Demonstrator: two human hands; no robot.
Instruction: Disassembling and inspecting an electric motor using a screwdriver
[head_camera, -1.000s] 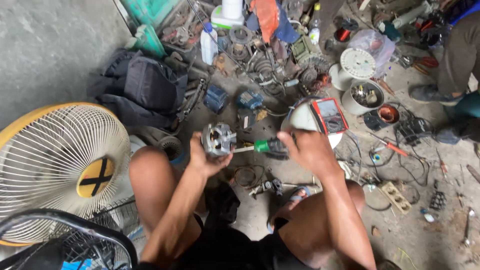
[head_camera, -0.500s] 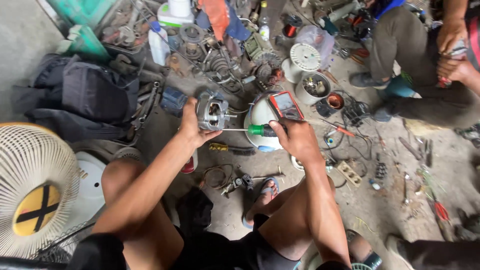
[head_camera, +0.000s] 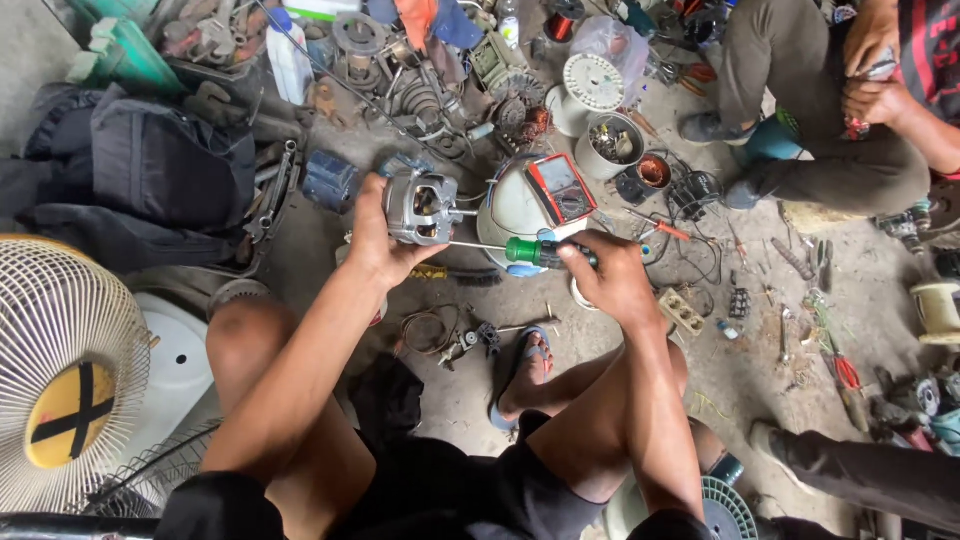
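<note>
Over the cluttered concrete floor (head_camera: 300, 250), the left hand (head_camera: 375, 245) held a small grey metal electric motor with copper windings (head_camera: 422, 207) up above the knees, its fingers closed around the housing from the near side. The right hand (head_camera: 610, 275) was wrapped tight on the green-and-black handle of a long-shafted screwdriver (head_camera: 530, 250), and there went the thin steel shaft, lying level, its tip right at the motor's side! Just behind sat a red handheld meter with a grey screen (head_camera: 562, 187) on a white dome-shaped fan base (head_camera: 505, 215). A cream wire fan guard with a yellow hub (head_camera: 70, 400) lay far left. Across the floor, another person's hands (head_camera: 870, 80) worked apart. To do this well, I judged, the shaft had to stay square to the screw, the left hand bracing the motor against the twist, pressure steady so the tip would not slip.
</note>
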